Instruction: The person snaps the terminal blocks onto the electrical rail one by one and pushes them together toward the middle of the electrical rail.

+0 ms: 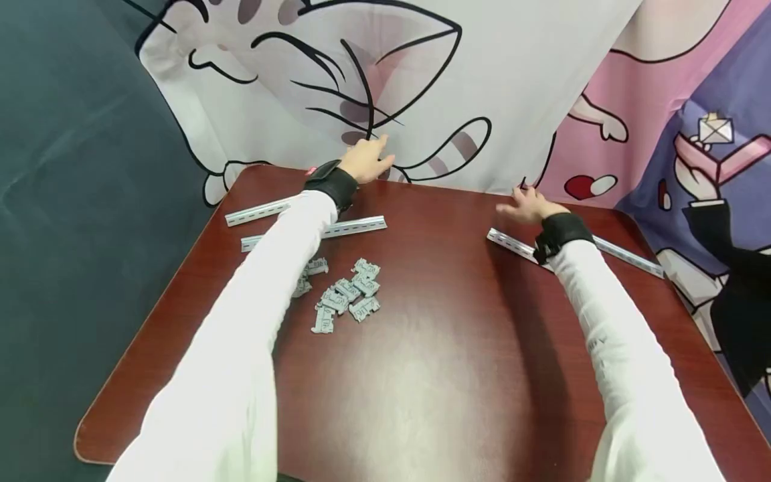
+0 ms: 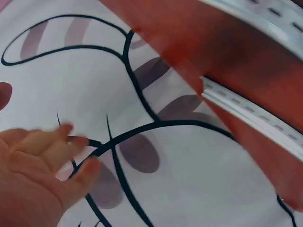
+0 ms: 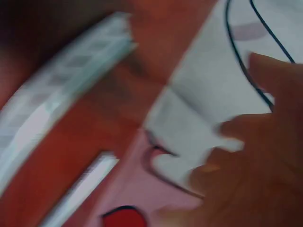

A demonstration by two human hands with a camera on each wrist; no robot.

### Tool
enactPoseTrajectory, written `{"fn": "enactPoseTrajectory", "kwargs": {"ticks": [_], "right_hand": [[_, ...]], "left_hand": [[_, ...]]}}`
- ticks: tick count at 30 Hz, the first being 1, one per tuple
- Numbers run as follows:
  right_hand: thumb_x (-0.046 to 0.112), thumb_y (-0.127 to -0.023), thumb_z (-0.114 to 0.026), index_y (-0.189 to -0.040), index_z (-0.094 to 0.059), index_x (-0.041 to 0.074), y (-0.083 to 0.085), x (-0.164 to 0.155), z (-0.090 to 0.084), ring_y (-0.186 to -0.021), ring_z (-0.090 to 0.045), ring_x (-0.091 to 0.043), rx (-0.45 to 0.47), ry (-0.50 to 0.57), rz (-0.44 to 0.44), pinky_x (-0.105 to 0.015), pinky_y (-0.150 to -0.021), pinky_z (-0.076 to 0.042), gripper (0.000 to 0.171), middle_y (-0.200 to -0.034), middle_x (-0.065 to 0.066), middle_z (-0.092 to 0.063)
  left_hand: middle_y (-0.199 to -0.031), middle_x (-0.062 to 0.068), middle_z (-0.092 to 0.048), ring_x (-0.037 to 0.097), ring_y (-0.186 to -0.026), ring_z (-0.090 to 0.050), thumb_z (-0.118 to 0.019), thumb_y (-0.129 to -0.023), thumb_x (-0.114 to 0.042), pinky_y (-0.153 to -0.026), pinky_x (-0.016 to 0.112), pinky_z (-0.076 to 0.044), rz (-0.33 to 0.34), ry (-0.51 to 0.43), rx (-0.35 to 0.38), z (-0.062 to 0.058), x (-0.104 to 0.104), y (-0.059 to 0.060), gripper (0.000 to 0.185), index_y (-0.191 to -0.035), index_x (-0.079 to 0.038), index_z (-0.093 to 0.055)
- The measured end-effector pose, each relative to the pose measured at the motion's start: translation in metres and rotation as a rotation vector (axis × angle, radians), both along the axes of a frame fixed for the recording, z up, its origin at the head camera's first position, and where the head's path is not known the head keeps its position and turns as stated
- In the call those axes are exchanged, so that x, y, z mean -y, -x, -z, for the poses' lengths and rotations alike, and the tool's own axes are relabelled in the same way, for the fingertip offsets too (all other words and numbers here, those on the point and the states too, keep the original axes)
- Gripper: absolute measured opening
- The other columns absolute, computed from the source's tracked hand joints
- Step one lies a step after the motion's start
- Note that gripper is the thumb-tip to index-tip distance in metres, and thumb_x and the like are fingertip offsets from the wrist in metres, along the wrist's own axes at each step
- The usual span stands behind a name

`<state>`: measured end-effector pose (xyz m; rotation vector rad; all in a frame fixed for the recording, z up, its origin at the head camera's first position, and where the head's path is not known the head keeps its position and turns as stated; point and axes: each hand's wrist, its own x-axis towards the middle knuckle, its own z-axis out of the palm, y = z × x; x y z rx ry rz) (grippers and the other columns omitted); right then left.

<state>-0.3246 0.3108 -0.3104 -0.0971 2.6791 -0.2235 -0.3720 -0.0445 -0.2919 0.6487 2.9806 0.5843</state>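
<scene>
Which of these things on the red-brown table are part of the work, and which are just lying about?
In the work:
left hand, open, at the table's far edge
right hand, open, beside the long grey slotted metal rail

Lying about:
two grey slotted rails
pile of small grey plastic clips
cat-print cloth backdrop

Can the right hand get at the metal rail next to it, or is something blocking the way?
Probably yes. The right hand is open at the table's far edge, and the rail lies bare on the table just beside its wrist, with nothing on top of it.
</scene>
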Motion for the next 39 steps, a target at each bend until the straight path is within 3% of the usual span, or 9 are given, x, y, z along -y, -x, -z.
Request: {"fn": "enactPoseTrajectory", "kwargs": {"ticks": [4, 6, 12, 20, 30, 32, 34, 36, 39], "right_hand": [[0.047, -0.101, -0.028, -0.144, -0.015, -0.018, -0.023, -0.024, 0.020, -0.136, -0.024, -0.054, 0.233, -0.089, 0.092, -0.060, -0.112, -0.024, 0.079, -0.147, -0.041, -0.019], [0.051, -0.100, -0.026, -0.144, -0.013, -0.019, -0.031, -0.029, 0.033, -0.138, -0.023, -0.052, 0.297, -0.080, 0.152, -0.058, -0.114, -0.023, 0.084, -0.149, -0.040, -0.017], [0.055, -0.099, -0.029, -0.147, 0.007, -0.014, -0.044, -0.015, 0.063, -0.141, -0.007, -0.056, 0.197, -0.026, 0.198, -0.065, -0.114, -0.014, 0.091, -0.150, -0.043, 0.000], [0.052, -0.099, -0.035, -0.149, -0.002, -0.011, -0.052, 0.022, 0.084, -0.139, -0.015, -0.059, 0.085, -0.071, 0.120, -0.069, -0.112, -0.012, 0.087, -0.151, -0.042, -0.008], [0.049, -0.099, -0.041, -0.151, -0.006, -0.008, -0.076, 0.047, 0.094, -0.140, -0.016, -0.057, 0.099, -0.064, 0.047, -0.068, -0.112, -0.012, 0.085, -0.152, -0.040, -0.010], [0.047, -0.098, -0.043, -0.151, -0.006, -0.006, -0.080, 0.051, 0.092, -0.139, -0.015, -0.059, 0.106, -0.049, 0.032, -0.067, -0.113, -0.012, 0.084, -0.153, -0.039, -0.010], [0.046, -0.098, -0.045, -0.152, -0.007, -0.005, -0.081, 0.054, 0.088, -0.138, -0.016, -0.060, 0.088, -0.044, 0.013, -0.066, -0.113, -0.013, 0.083, -0.153, -0.038, -0.010], [0.045, -0.098, -0.046, -0.152, -0.008, -0.003, -0.082, 0.057, 0.083, -0.137, -0.016, -0.062, 0.070, -0.047, 0.003, -0.065, -0.114, -0.013, 0.082, -0.154, -0.036, -0.011], [0.046, -0.098, -0.046, -0.153, -0.008, -0.001, -0.085, 0.062, 0.076, -0.136, -0.015, -0.064, 0.049, -0.058, -0.007, -0.064, -0.114, -0.013, 0.081, -0.155, -0.034, -0.011]], "left_hand": [[-0.145, 0.022, -0.046, 0.036, -0.138, -0.040, -0.039, -0.101, -0.028, -0.114, 0.044, -0.031, 0.050, -0.013, 0.015, 0.012, 0.020, 0.001, 0.054, -0.146, 0.002, -0.036], [-0.146, 0.022, -0.044, 0.037, -0.139, -0.038, -0.039, -0.100, -0.027, -0.115, 0.044, -0.030, 0.053, 0.011, 0.053, 0.026, 0.030, 0.002, 0.053, -0.144, 0.003, -0.039], [-0.145, 0.024, -0.045, 0.038, -0.137, -0.040, -0.044, -0.100, -0.023, -0.113, 0.046, -0.032, 0.082, 0.093, 0.203, 0.062, 0.055, -0.012, 0.051, -0.141, 0.007, -0.043], [-0.146, 0.026, -0.042, 0.040, -0.138, -0.037, -0.045, -0.100, -0.028, -0.112, 0.050, -0.031, 0.110, 0.110, 0.344, 0.077, 0.071, -0.049, 0.055, -0.142, 0.007, -0.040], [-0.142, 0.021, -0.050, 0.036, -0.136, -0.042, -0.048, -0.100, -0.031, -0.111, 0.048, -0.034, 0.147, -0.081, 0.297, 0.099, 0.054, -0.103, 0.051, -0.138, 0.002, -0.049], [-0.127, 0.019, -0.063, 0.032, -0.120, -0.057, -0.050, -0.099, -0.028, -0.102, 0.044, -0.044, 0.141, -0.140, 0.229, 0.102, 0.050, -0.107, 0.044, -0.130, 0.002, -0.058], [-0.099, 0.017, -0.071, 0.027, -0.091, -0.065, -0.052, -0.098, -0.025, -0.082, 0.037, -0.050, 0.126, -0.196, 0.157, 0.099, 0.046, -0.107, 0.034, -0.113, 0.001, -0.069], [-0.076, 0.011, -0.066, 0.019, -0.068, -0.058, -0.054, -0.097, -0.024, -0.066, 0.031, -0.044, 0.108, -0.222, 0.133, 0.093, 0.042, -0.107, 0.029, -0.097, 0.000, -0.071], [-0.064, 0.002, -0.053, 0.012, -0.057, -0.045, -0.059, -0.094, -0.025, -0.057, 0.026, -0.036, 0.090, -0.142, 0.201, 0.083, 0.036, -0.109, 0.028, -0.082, -0.001, -0.066]]}}
